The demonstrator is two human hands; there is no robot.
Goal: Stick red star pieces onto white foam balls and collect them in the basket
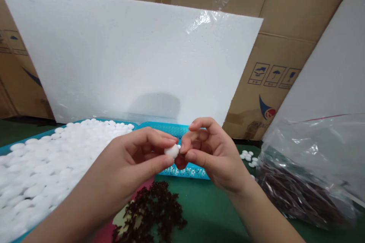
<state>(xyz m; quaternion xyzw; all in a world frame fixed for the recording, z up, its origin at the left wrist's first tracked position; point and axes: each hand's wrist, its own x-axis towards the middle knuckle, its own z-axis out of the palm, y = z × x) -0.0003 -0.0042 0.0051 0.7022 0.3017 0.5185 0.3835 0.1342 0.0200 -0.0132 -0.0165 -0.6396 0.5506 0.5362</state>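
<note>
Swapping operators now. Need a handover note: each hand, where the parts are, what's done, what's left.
Left hand: pinches a white cap between thumb and forefinger, held above the green table.
Right hand: fingertips closed on a small dark piece at the cap; the piece is mostly hidden.
Parts: blue tray on the left, heaped with white caps; a pile of dark red pieces below the hands; clear bag of more dark pieces on the right; a few loose caps beside the bag.
Done: cannot tell, no finished pile is clearly visible.
Left: the tray is still full of single caps, and the bag is well filled.
</note>
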